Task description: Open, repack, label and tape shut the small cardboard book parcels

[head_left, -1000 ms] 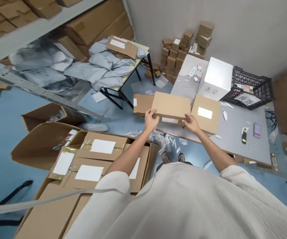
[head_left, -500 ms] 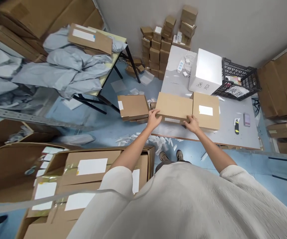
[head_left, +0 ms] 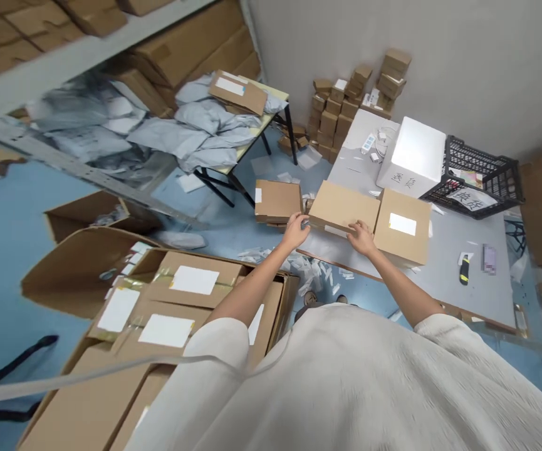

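A closed cardboard box (head_left: 344,203) lies at the near left edge of the grey table, a white label on its front side. My left hand (head_left: 296,232) is at its left front corner, fingers apart and loosely bent; whether they still touch the cardboard I cannot tell. At the right part of its front edge is my right hand (head_left: 361,238), fingers spread, tips against the top edge. A second cardboard box (head_left: 402,241) with a white label stands directly to the right of the first.
On the table (head_left: 444,263) are a white box (head_left: 414,150), a black crate (head_left: 482,175) and a yellow-black cutter (head_left: 464,270). A brown box (head_left: 277,199) is left of the table. Paper scraps (head_left: 315,272) litter the floor. A large carton of labelled boxes (head_left: 294,289) stands at my left.
My view has turned left, so the scene sits further right. My left hand has loosened and shifted slightly off the box's left corner; the right hand's fingers have spread.
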A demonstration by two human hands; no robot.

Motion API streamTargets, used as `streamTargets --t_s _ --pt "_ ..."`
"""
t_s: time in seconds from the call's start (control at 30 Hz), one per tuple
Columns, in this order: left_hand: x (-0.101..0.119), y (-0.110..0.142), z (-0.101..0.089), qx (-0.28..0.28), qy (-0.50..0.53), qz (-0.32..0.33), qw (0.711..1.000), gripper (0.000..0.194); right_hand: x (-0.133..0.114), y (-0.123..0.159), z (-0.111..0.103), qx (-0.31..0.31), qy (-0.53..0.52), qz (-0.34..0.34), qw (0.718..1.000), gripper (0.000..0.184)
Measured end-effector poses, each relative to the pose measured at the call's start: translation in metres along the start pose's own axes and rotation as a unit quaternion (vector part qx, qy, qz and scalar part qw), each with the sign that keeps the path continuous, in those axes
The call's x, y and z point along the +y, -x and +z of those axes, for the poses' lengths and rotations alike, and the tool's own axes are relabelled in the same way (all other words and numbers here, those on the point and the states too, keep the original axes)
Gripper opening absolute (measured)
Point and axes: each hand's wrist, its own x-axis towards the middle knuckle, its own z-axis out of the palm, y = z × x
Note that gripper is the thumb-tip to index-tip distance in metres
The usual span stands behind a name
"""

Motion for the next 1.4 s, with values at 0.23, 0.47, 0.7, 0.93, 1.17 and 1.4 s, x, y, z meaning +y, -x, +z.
streamTargets --t_s 0.23,0.47,0.7,0.93,1.17,1.4 --pt "-0.010 0.078 -0.022 0.100 -0.031 -0.060 0.993 0.041 -0.024 -0.016 0.017 -0.086 0.010 -0.130 0.988 0.049" --pt "-0.027 0.203 -0.043 0.186 -0.049 -0.144 0.971 0.040 -0.073 0.000 0.075 -0.170 0.000 -0.274 0.947 0.043" --pt "-0.040 0.301 -0.063 0.282 -0.025 -0.210 0.936 0.044 -0.135 0.042 0.118 -0.239 0.028 -0.372 0.897 0.045" --pt "-0.062 0.353 -0.090 0.316 0.015 -0.250 0.915 0.044 -0.198 0.076 0.147 -0.280 0.041 -0.424 0.861 0.046" --pt "-0.097 0.390 -0.118 0.342 0.037 -0.274 0.898 0.041 -0.251 0.110 0.187 -0.320 0.030 -0.451 0.833 0.043" --pt "-0.126 0.421 -0.132 0.343 0.064 -0.299 0.888 0.047 -0.279 0.129 0.225 -0.346 0.036 -0.426 0.835 0.046"
